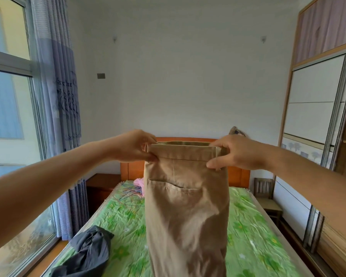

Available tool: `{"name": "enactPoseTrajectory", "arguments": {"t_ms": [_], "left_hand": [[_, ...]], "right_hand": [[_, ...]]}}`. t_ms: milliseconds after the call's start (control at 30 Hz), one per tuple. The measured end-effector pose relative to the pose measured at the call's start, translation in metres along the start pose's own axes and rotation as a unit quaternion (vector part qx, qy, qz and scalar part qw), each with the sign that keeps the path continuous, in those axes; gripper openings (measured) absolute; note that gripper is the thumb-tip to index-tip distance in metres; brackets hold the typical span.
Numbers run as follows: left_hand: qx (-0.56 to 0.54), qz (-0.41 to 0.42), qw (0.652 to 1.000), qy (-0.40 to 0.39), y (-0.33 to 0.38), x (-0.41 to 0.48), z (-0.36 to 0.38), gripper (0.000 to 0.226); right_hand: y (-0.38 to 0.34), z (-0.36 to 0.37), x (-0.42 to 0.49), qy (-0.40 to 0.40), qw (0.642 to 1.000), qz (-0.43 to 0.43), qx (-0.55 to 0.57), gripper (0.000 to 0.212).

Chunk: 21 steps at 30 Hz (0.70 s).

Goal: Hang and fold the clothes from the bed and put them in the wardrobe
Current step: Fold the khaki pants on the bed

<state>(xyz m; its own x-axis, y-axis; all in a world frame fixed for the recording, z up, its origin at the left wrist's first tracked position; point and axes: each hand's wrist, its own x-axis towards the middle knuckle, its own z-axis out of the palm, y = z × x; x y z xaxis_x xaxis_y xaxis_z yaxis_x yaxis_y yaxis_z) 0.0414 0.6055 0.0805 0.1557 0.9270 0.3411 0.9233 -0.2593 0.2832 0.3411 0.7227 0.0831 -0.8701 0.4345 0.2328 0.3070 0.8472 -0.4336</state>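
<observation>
Two hands hold one pair of khaki trousers [186,206] up in the air in front of us, above the bed [258,226]. Our left hand [132,145] pinches the left end of the waistband between thumb and curled fingers, and our right hand [238,152] grips the right end the same way, thumb on the near face of the cloth. The waistband is stretched level between them, and the trousers hang straight down with a back pocket facing us; the legs run out of view at the bottom edge. Below, the bed carries a green flowered cover. A crumpled dark grey garment [90,250] lies on its near left corner, well apart from the trousers. A pink garment [139,181] sits at the far end, just beside the wooden headboard [238,174], with a scatter of thin coloured pieces [128,193] near it that we cannot identify. The wardrobe [316,108] stands along the right wall, its white sliding panels facing the bed. A small wooden chair [266,194] stands between the bed and the wardrobe at the far end. On the left, a blue curtain [64,96] hangs beside a large window [8,116], and a wooden nightstand [100,182] stands next to the headboard.
</observation>
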Motion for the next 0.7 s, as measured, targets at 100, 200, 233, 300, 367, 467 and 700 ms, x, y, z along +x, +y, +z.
{"name": "enactPoseTrajectory", "arguments": {"t_ms": [100, 200, 233, 300, 367, 467, 700], "left_hand": [[-0.003, -0.005, 1.000, 0.002, -0.001, 0.000, -0.003, 0.016], [-0.004, -0.002, 1.000, -0.002, -0.003, -0.001, -0.004, 0.014], [-0.002, 0.001, 1.000, -0.004, -0.004, -0.002, -0.004, 0.013], [0.013, 0.003, 1.000, -0.006, -0.006, -0.004, -0.006, 0.012], [0.013, -0.002, 1.000, -0.004, -0.010, -0.006, -0.010, 0.013], [0.002, -0.002, 1.000, -0.014, -0.012, -0.010, -0.014, 0.012], [-0.004, -0.010, 1.000, -0.014, -0.017, -0.018, -0.018, 0.009]], "right_hand": [[-0.014, 0.004, -0.005, -0.106, 0.991, 0.002, 0.087, 0.029], [-0.019, 0.009, -0.006, -0.132, 0.990, 0.009, 0.057, 0.024], [-0.020, 0.011, -0.007, -0.133, 0.990, 0.007, 0.051, 0.022], [-0.021, 0.015, -0.011, -0.128, 0.991, 0.000, 0.047, 0.019], [-0.024, 0.018, -0.012, -0.115, 0.993, 0.001, 0.027, 0.016], [-0.025, 0.025, -0.009, -0.121, 0.992, 0.009, -0.027, 0.013], [-0.022, 0.037, -0.006, -0.087, 0.994, 0.008, -0.062, 0.023]]}}
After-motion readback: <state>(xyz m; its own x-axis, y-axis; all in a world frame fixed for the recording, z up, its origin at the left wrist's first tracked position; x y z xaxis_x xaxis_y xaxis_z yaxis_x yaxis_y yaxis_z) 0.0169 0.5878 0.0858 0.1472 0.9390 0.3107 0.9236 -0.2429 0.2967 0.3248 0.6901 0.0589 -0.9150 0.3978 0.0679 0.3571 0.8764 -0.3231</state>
